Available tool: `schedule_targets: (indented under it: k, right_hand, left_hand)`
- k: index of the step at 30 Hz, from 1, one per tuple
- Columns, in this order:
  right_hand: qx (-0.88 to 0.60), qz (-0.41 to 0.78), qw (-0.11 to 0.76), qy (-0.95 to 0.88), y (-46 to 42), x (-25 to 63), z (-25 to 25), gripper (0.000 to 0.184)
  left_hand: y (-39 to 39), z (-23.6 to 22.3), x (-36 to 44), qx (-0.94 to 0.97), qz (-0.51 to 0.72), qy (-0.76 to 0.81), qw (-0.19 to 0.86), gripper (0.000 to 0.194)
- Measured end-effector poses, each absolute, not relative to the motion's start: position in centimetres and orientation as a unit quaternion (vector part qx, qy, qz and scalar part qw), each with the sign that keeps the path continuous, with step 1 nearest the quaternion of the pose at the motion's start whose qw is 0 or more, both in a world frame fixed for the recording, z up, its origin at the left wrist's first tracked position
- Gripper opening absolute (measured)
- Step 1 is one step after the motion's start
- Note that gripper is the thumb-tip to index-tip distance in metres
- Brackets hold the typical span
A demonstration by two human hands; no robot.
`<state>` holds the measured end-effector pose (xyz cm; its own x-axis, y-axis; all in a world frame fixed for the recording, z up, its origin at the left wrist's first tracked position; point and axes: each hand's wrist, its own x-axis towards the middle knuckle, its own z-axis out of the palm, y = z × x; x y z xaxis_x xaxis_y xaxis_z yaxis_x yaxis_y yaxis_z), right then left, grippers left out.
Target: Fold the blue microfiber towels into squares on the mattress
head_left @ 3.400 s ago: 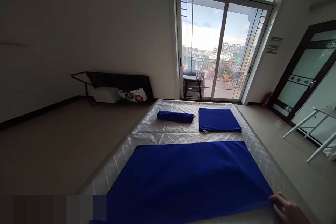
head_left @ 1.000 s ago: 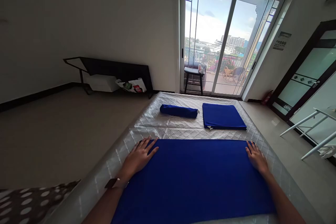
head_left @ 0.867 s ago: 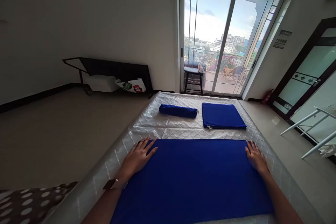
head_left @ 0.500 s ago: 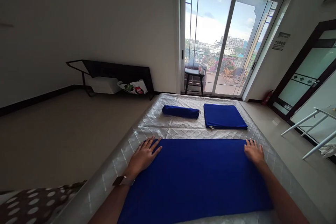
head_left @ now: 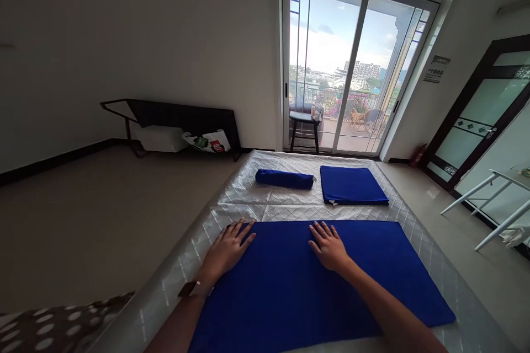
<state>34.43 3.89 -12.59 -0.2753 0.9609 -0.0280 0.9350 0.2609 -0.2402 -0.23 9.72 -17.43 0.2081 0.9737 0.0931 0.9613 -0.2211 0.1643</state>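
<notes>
A blue cloth [head_left: 285,287] lies spread flat over the near part of the silver quilted mattress [head_left: 240,198]. On its far left corner rests my left hand [head_left: 227,248], palm down with the fingers apart. My right hand [head_left: 328,245] presses flat on the cloth near the middle of its far edge, fingers spread. Neither hand grips anything. Beyond the cloth lie a rolled blue cloth [head_left: 284,178] with a small white tag and, to its right, a folded blue cloth [head_left: 353,185].
A brown polka-dot fabric [head_left: 53,325] lies at lower left. Against the left wall stands a black rack [head_left: 182,118] with a white box [head_left: 160,138] and a printed bag [head_left: 209,142]. A stool [head_left: 305,118] stands by the sliding door; a white table [head_left: 511,176] is at right.
My right hand first held the near right corner, then lay flat on the far right corner, and has now slid left to the middle. My left hand came in and stays on the far left corner.
</notes>
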Motion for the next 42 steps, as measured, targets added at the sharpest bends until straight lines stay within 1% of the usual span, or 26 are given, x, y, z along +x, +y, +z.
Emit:
schedule_targets:
  k: [5,8,11,14,19,23,25,27,29,33,36,39,42]
  right_hand:
    - [-0.733,0.047,-0.004,-0.679,3.1,47.1,-12.4,0.06]
    - [-0.802,0.023,-0.013,-0.597,2.0,54.4,-12.7,0.062]
    - [-0.833,0.027,-0.011,-0.553,1.2,58.3,-13.4,0.065]
    - [-0.836,0.028,-0.006,-0.548,1.0,59.0,-14.2,0.067]
    - [-0.839,0.026,-0.006,-0.544,1.2,58.6,-14.3,0.067]
    - [-0.848,0.037,-0.044,-0.527,1.6,57.9,-12.6,0.065]
    - [-0.853,0.019,-0.049,-0.519,2.1,56.0,-11.5,0.064]
    - [-0.836,-0.015,-0.024,-0.548,2.7,52.3,-10.7,0.062]
    - [-0.782,-0.033,0.016,-0.623,3.2,46.9,-10.4,0.06]
    - [-0.616,0.038,0.082,-0.782,3.8,35.0,-11.4,0.056]
    - [-0.534,0.078,0.092,-0.837,4.2,29.9,-12.6,0.055]
    - [-0.539,0.092,0.08,-0.833,4.7,29.8,-13.2,0.057]
    - [-0.592,0.086,0.064,-0.799,5.0,33.9,-13.2,0.058]
  left_hand:
    - [10.0,-18.3,-0.7,0.789,0.107,0.605,0.016,0.062]
    - [10.1,-18.6,-0.9,0.79,0.105,0.604,0.012,0.061]
    - [10.1,-18.7,-1.0,0.789,0.107,0.605,0.013,0.062]
    - [10.1,-18.6,-1.1,0.792,0.11,0.6,0.015,0.06]
    - [10.1,-18.7,-1.0,0.794,0.111,0.598,0.012,0.062]
    - [10.1,-18.5,-0.7,0.796,0.104,0.596,0.007,0.063]
    - [10.0,-18.2,-0.4,0.792,0.098,0.602,0.012,0.063]
    - [9.9,-17.9,-0.1,0.785,0.103,0.611,0.018,0.063]
    - [9.8,-17.7,0.1,0.778,0.112,0.618,0.021,0.063]
    - [9.9,-17.8,0.1,0.778,0.118,0.616,0.017,0.061]
    - [9.9,-17.9,-0.1,0.78,0.121,0.613,0.018,0.059]
    - [9.9,-17.9,-0.2,0.784,0.12,0.609,0.015,0.058]
    - [9.9,-17.9,-0.2,0.786,0.11,0.609,0.01,0.058]
